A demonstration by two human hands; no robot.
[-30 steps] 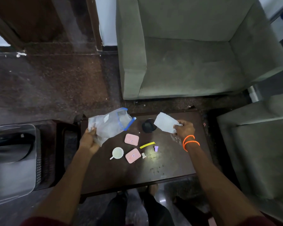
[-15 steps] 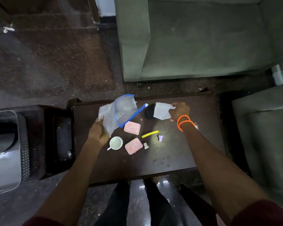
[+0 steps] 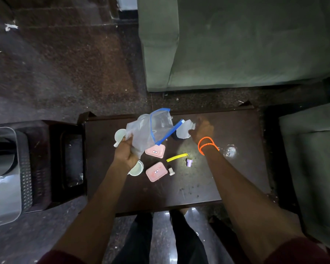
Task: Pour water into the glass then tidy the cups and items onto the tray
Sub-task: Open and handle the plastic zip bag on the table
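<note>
Green sofa (image 3: 246, 44) lies well beyond both hands, past the far edge of the dark wooden table (image 3: 217, 178); a second green seat (image 3: 312, 159) stands outboard of the right forearm. Grey bin (image 3: 2, 178) sits well out to the left of the left hand, off the table. Left hand (image 3: 127, 154) is raised over the table, fingers curled round the lower corner of a clear zip bag with a blue seal strip (image 3: 151, 130); bag mouth stands open, facing up and toward the right hand. Right hand (image 3: 201, 130), two orange bands at the wrist, pinches a crumpled whitish piece (image 3: 184, 129) just beside the bag's blue strip; contact between piece and bag cannot be told. White cup with handle (image 3: 119, 136) sits just left of the left hand's fingers, part hidden by the bag. A second pale cup (image 3: 136, 168) is under the left wrist, mostly covered. Two pink lidded boxes: one (image 3: 155, 151) just right of the left hand below the bag, the other (image 3: 156, 171) nearer the person. Clear glass (image 3: 230, 151) on the table just right of the right wrist. Yellow strip (image 3: 176, 157), small purple cap (image 3: 189, 162) and small white stopper (image 3: 171, 171) lie between the two forearms. Tray not identified in view.
</note>
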